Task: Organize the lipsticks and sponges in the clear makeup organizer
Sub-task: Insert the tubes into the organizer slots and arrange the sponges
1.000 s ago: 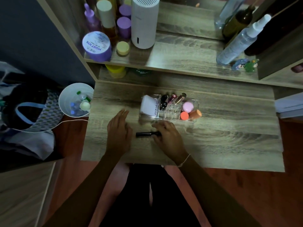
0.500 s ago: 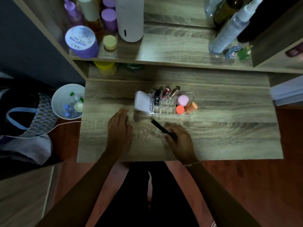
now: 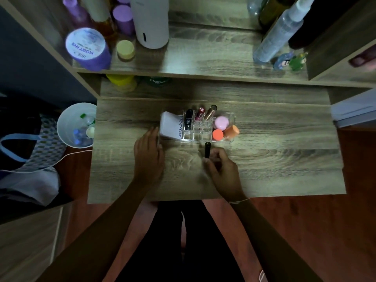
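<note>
Pinching a black lipstick tube (image 3: 207, 149) by its lower end, the person's right hand (image 3: 222, 171) holds it nearly upright just in front of the clear makeup organizer (image 3: 205, 137) on the wooden dressing table (image 3: 274, 159). The left hand (image 3: 148, 157) rests flat and empty, fingers loosely extended, its fingertips beside the white 4U2skin box (image 3: 171, 127) at the organizer's left end. Three lipsticks already stand in the back row of slots, with a pink sponge (image 3: 220, 122), a coral sponge (image 3: 217, 134) and an orange sponge (image 3: 232, 131) in the right-hand compartment. The front slots look vacant; setting the tube in well likely means keeping it vertical, centring it over one slot, and steadying the organizer with the left hand.
</note>
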